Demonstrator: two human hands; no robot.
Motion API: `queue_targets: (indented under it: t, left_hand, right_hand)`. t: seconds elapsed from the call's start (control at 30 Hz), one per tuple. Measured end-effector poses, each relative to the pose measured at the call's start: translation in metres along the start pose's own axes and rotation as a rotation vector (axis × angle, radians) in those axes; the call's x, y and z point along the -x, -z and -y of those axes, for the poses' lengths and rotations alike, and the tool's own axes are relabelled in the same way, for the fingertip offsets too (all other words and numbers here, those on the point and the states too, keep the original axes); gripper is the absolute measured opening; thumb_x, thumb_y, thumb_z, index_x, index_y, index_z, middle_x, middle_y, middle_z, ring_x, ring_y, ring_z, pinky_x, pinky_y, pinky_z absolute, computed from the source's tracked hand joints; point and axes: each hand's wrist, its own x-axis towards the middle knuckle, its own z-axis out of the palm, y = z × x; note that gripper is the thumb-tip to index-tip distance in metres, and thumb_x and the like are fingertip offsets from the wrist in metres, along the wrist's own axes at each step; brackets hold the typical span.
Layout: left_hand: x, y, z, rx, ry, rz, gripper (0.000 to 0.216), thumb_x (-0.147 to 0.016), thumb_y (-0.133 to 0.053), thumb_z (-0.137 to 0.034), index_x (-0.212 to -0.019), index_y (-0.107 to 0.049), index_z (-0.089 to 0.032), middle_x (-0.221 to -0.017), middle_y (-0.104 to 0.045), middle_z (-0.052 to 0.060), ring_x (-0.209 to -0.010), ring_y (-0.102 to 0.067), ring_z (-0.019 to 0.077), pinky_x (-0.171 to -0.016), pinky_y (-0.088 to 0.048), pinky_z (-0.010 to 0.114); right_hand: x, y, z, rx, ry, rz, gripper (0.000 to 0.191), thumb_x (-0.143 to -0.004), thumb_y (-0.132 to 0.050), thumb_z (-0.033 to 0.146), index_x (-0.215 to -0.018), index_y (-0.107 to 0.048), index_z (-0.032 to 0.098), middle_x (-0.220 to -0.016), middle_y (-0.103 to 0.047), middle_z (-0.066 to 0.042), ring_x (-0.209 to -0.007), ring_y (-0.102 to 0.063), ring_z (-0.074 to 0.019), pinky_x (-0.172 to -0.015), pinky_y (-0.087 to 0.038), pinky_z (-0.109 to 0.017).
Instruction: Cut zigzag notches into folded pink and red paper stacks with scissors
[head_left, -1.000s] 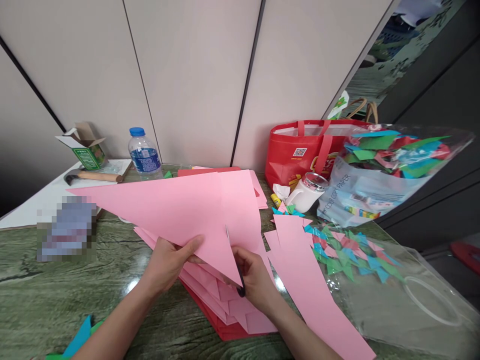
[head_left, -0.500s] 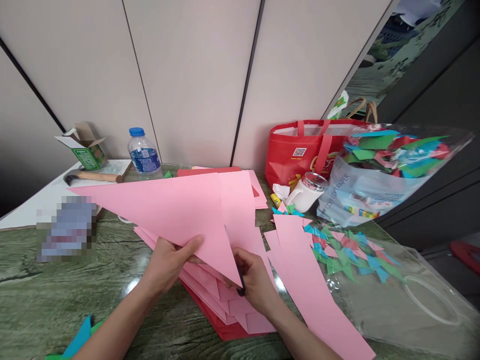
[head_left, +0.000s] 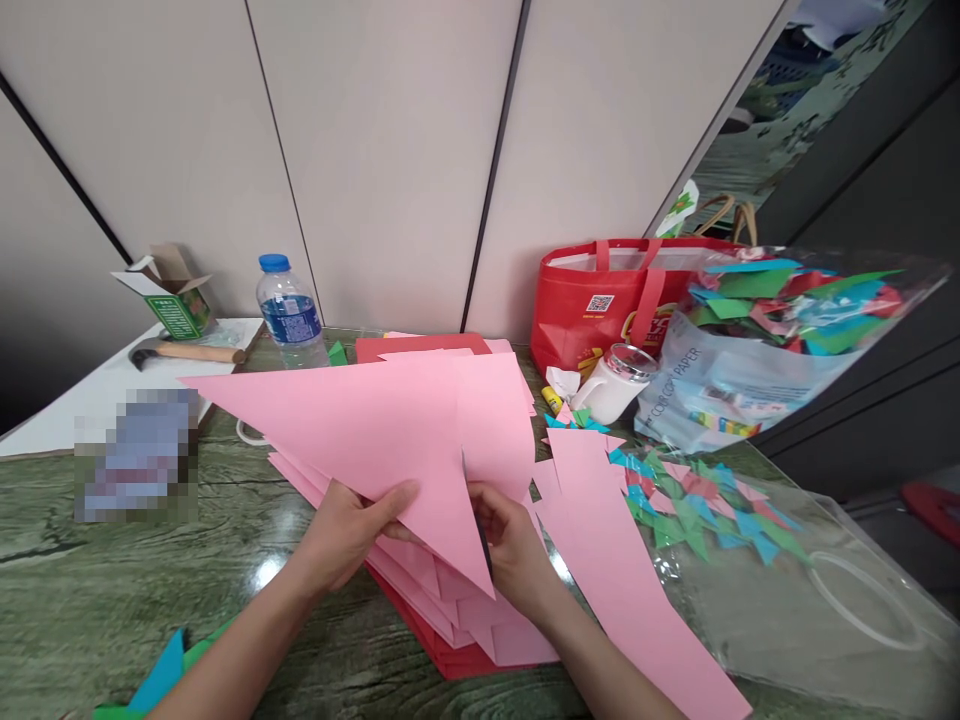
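Observation:
A large pink paper sheet [head_left: 375, 420], pointed at its left end, is held up over the table. My left hand [head_left: 346, 535] pinches its lower edge, thumb on top and fingers underneath. My right hand [head_left: 514, 555] is closed on scissors [head_left: 485, 545] at a slit running up from the sheet's lower edge. Only a dark sliver of the scissors shows; paper and fingers hide the rest. Below lies a stack of folded pink paper [head_left: 450, 590] with red paper [head_left: 457, 662] at the bottom. A long pink offcut [head_left: 622, 560] lies right of my right hand.
A water bottle [head_left: 289, 315], a hammer [head_left: 191, 352] and a green box [head_left: 176, 300] stand or lie at back left. Toward the right are a red bag [head_left: 574, 300], a white mug [head_left: 611, 385], a plastic bag of folded paper [head_left: 757, 370] and colourful folded pieces [head_left: 697, 500].
The held sheet has shifted right and slightly down, together with my left hand. My right hand stays nearly in place, and the black scissor handle is now more covered by the paper.

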Motion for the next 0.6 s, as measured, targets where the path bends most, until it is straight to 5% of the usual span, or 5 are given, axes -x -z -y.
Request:
queue_targets:
  t: [0.6]
  left_hand:
    - [0.0009, -0.0003, -0.0006, 0.023, 0.024, 0.007, 0.03, -0.068, -0.069, -0.025, -0.095, -0.063, -0.015, -0.093, -0.071, 0.009, -0.078, -0.067, 0.0258, -0.06, -0.058, 0.038]
  right_hand:
    - [0.0002, -0.0043, 0.0, -0.136, 0.016, -0.021, 0.026, -0.064, -0.072, 0.014, -0.089, -0.065, 0.019, -0.084, -0.069, -0.003, -0.077, -0.063, -0.0173, -0.067, -0.05, -0.026]
